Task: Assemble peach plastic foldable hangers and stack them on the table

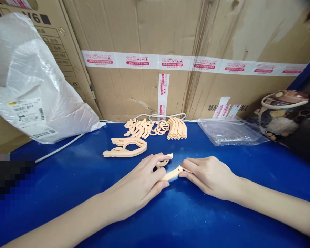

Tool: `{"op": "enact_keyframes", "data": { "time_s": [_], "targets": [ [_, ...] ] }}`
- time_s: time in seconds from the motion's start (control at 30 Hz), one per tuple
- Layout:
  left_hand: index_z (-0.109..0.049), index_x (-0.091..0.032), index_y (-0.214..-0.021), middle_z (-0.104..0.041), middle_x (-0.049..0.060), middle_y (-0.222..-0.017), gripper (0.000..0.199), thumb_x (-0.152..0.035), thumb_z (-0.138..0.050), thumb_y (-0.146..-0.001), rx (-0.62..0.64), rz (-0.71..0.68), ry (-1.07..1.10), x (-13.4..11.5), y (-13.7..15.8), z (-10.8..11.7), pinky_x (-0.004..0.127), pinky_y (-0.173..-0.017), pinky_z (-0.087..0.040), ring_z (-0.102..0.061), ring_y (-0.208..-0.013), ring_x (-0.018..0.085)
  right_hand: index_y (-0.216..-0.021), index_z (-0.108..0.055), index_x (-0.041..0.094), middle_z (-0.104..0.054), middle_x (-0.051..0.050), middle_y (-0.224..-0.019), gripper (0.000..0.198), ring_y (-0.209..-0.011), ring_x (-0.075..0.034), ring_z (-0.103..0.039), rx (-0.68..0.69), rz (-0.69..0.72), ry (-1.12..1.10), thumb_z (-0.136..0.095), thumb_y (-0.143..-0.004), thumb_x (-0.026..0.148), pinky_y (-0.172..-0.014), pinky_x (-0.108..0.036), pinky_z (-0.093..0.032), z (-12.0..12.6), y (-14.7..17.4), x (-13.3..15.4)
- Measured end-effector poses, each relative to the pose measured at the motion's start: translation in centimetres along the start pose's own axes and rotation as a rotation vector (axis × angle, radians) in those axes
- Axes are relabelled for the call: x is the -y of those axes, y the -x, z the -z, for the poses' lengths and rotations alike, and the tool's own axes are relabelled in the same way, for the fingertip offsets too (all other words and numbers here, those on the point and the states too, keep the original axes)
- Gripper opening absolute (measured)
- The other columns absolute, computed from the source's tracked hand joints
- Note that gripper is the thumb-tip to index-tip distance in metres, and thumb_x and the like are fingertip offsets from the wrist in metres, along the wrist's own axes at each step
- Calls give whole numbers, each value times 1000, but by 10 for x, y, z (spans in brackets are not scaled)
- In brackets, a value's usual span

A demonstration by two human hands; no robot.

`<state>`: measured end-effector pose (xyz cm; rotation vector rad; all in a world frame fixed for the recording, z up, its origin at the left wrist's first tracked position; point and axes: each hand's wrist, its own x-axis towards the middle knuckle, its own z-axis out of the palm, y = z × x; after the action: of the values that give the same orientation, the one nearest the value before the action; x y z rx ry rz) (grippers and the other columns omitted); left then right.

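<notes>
Two bare hands of mine are at work over the blue table (196, 224), meeting a little right of the middle. My left hand (147, 181) is clamped on a pale plastic arm (171, 174), thumb on the near side, with the fingers spread over a curved pale piece (163, 162) just beyond it. My right hand (209, 175) pinches a slim pale part (187, 169) between thumb and forefinger, right at the arm's holed end; most of that part is hidden by my fingers, so I cannot tell its shape, nor whether the two are already joined.

I judge the step in hand to be fitting parts together at that hole. The next move, as I see it, calls for a firm left grip while the right fingertips line up the end and press it home.

The arm's long axis slants gently, rising from my left thumb towards my right fingertips. Its holed end points right and slightly away from me; the other end is under my left hand.

Beyond, a folded stack (125, 148) lies lengthwise from left to right, and a row of arms (177, 129) points away from me, beside a loose heap of curved parts (139, 129).
</notes>
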<state>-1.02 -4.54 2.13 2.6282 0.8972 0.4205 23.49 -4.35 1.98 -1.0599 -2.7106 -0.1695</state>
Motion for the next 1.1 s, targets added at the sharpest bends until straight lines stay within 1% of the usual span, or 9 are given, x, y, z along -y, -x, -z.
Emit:
{"op": "enact_keyframes", "data": {
  "time_s": [0.17,0.3,0.43,0.6,0.73,0.9,1.1],
  "targets": [
    [-56,-22,-98,-33,2,-149,25,-34,-34,-100,22,0,-8,0,0,1,43,-113,-31,-29,-138,23,-78,-50,19,-55,1,-66,43,-49,-12,-50,-34,51,72,-21,-103,37,-47,-26,-29,-2,1,-1],
    [-55,-21,-96,-32,2,-149,26,-33,-33,-101,27,-16,-1,-2,0,1,41,-113,-31,-31,-136,22,-77,-51,19,-53,1,-66,40,-50,-13,-49,-99,110,179,-24,-102,33,-50,-28,-31,-3,2,-2],
    [-56,-21,-99,-32,3,-149,26,-32,-33,-101,29,-21,10,-2,0,1,40,-113,-31,-33,-135,21,-75,-52,19,-52,0,-66,40,-52,-14,-47,-146,144,238,-26,-102,32,-53,-28,-33,-1,1,-1],
    [-56,-21,-100,-33,3,-148,25,-32,-33,-101,38,-26,7,-1,1,2,42,-113,-31,-30,-137,22,-74,-53,19,-52,1,-67,39,-54,-13,-47,-159,119,198,-29,-101,34,-56,-28,-34,2,1,1],
    [-56,-21,-96,-33,2,-149,26,-32,-32,-101,65,-28,9,-1,0,2,41,-113,-31,-29,-138,22,-72,-53,18,-50,1,-65,38,-54,-12,-45,-166,115,146,-31,-100,34,-55,-27,-33,3,1,2],
    [-56,-22,-99,-37,2,-147,25,-32,-34,-100,64,-33,14,-1,-1,3,41,-114,-30,-29,-138,22,-73,-53,18,-50,1,-66,37,-54,-12,-44,-175,122,121,-33,-100,34,-56,-27,-32,3,1,2],
    [-58,-22,-97,-39,2,-146,23,-30,-37,-99,50,-43,37,0,-1,4,41,-112,-33,-33,-136,23,-75,-55,17,-49,2,-67,35,-57,-12,-43,-131,108,11,-36,-99,34,-56,-26,-32,4,1,1]
  ]
}}
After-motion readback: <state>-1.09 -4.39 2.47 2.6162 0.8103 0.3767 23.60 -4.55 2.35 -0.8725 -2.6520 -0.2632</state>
